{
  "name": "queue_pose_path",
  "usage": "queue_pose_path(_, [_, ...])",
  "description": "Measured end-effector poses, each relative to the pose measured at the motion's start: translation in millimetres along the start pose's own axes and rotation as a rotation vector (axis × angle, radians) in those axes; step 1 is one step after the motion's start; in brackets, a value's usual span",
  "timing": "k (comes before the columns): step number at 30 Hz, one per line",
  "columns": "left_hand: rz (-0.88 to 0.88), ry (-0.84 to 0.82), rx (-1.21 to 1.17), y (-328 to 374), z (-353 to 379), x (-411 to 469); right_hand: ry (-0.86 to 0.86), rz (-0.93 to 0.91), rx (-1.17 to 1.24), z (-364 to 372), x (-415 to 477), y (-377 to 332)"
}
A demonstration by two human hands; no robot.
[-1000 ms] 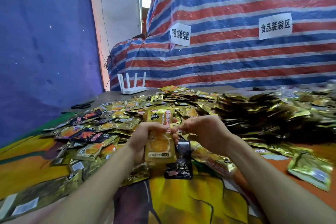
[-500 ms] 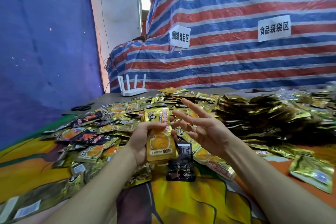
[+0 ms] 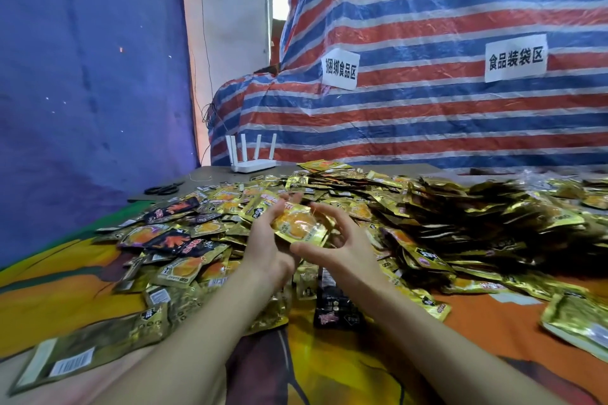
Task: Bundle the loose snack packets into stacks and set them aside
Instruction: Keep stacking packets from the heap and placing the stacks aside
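Bundling step: gripping gold packet stack [image 3: 301,227] with left hand [image 3: 266,245], right hand [image 3: 345,240] cupped alongside, grip unclear. Needs binding next, then setting aside.

Your table [image 3: 221,175] shows bare grey board at the far end only — a printed orange and yellow cloth [image 3: 345,371] covers the near part. Gold snack packets [image 3: 477,217] lie heaped across the middle and right, thinning to a loose scatter on the left with black packets [image 3: 172,239] mixed in. A white router [image 3: 252,165] and black scissors [image 3: 163,189] sit on the grey board, apart from each other — the scissors near the scatter's edge.
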State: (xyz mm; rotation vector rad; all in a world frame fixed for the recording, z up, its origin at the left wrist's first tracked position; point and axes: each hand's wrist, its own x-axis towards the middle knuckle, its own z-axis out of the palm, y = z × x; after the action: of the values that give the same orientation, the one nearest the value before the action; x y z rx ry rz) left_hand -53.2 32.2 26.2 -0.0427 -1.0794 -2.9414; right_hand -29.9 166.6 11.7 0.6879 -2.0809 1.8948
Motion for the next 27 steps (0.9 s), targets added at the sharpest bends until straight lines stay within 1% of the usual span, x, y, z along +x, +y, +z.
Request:
queue_pose_path(3, [-0.092,-0.047,0.049,-12,9,-6,0.066,-0.097,-0.033,0,-1,2])
queue_pose_path(6, [-0.047,-0.102,0.023,-17,15,-8,0.090,-0.114,-0.007,-3,-1,8])
queue_pose_path(9, [0.004,-0.096,0.072,-17,19,-12,0.107,-0.111,0.093,0,2,10])
queue_pose_path(11, [-0.002,-0.093,0.091,-15,19,-16,0.123,-0.100,0.093,0,5,11])
queue_pose_path(13, [-0.019,-0.084,0.092,-14,19,-17,0.116,-0.068,0.037,-2,8,13])
queue_pose_path(14, [-0.033,-0.079,0.098,-15,18,-17,0.121,-0.057,-0.046,-4,8,14])
queue_pose_path(16, [-0.064,-0.076,0.121,-19,16,-16,0.156,-0.100,-0.327,-10,9,12])
queue_pose_path(18, [-0.105,-0.081,0.166,-21,15,-16,0.131,-0.195,-0.508,-14,10,7])
queue_pose_path(20, [-0.146,-0.108,0.181,-21,14,-17,0.051,-0.216,-0.543,-18,8,1])
queue_pose_path(23, [-0.128,-0.160,0.252,-19,9,-14,-0.054,-0.189,-0.521,-24,5,-4])
queue_pose_path(25, [-0.140,-0.250,0.312,-20,8,-14,-0.055,-0.185,-0.538,-31,5,-9])
queue_pose_path(27, [-0.099,-0.259,0.341,-22,7,-11,0.011,-0.186,-0.555,-43,7,-20])
